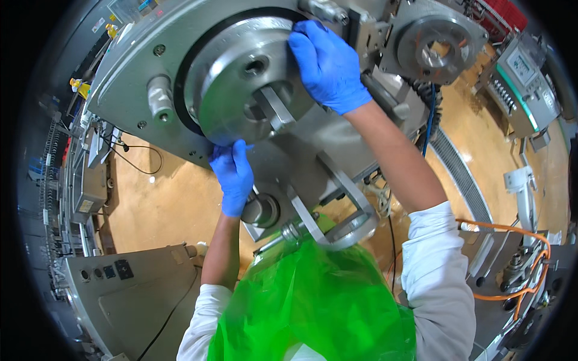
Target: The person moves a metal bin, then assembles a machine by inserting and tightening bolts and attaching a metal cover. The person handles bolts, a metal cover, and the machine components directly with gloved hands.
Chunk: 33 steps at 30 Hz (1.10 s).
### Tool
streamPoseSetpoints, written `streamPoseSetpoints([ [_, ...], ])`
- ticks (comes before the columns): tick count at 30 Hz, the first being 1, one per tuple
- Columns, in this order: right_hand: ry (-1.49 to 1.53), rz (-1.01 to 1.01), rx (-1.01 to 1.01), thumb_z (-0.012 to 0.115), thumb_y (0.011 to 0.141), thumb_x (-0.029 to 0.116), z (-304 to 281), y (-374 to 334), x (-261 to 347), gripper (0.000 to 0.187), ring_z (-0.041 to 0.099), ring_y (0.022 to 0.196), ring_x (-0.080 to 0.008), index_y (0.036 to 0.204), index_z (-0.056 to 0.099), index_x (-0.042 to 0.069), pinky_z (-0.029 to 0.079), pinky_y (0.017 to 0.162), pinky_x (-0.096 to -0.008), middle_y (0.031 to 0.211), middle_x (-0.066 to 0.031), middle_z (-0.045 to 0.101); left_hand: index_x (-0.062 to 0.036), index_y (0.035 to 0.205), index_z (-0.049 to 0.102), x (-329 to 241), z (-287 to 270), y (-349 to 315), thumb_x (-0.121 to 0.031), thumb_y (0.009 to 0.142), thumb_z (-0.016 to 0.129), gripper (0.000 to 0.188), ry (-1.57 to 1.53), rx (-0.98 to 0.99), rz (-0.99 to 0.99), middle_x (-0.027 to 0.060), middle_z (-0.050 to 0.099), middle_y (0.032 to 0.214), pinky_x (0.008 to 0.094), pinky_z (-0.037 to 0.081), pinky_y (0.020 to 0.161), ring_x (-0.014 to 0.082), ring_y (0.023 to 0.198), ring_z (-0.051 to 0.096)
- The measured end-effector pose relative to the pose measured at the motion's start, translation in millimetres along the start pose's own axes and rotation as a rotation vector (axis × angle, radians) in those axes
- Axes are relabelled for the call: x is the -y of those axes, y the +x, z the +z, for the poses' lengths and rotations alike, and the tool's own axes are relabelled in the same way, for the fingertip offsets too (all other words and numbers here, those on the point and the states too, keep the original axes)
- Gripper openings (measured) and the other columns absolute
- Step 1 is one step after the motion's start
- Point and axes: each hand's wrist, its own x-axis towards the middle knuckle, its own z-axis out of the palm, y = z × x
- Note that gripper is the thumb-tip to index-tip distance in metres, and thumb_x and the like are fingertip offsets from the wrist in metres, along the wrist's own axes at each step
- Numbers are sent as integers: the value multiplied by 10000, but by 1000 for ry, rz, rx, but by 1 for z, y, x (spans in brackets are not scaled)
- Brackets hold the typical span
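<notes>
A thick round steel disc (226,90) stands at a machine's face, inside a dark ring. A flat metal bar (277,109) juts out of the hole at its middle. My right hand (331,66), in a blue glove, is wrapped over the disc's upper right rim, with the fingertips partly hidden behind it. Lower down, my left hand (233,177), gloved alike, pinches the bottom left rim between thumb and fingers. Both hands are closed on the disc. Below it, a forked metal bracket (355,195) sticks out toward my green apron (313,301).
The machine's grey housing (129,90) carries a steel knob (160,99) left of the disc. A flanged ring (435,48) sits at the upper right. At the far right are a control box (521,78) and an orange hose (542,265). A grey cabinet (132,301) stands lower left.
</notes>
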Motion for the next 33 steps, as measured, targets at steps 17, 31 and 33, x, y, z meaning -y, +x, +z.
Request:
streamPoseSetpoints([
  [17,-464,105,649,714,749,240,-34,-38,114,311,686,634,-266,887,541,22,544,549,-373,732,-128,642,5,764,712,-36,-19,6,-229,956,596,325,-143,57,-232,100,573,635,359,417,691,225,657,501],
  [31,-102,698,777,604,918,393,0,-13,108,402,565,463,-149,1060,587,17,425,416,-287,549,-80,558,-95,1154,636,33,-59,5,-176,809,672,356,-284,347,389,125,623,1196,461,391,1038,344,1124,558],
  [33,470,1204,804,558,948,480,-6,-11,102,471,403,357,-97,1089,598,32,316,357,-240,502,-14,478,-121,1155,632,38,-57,4,-192,791,676,374,-294,321,387,127,618,1185,462,411,1021,347,1117,552],
])
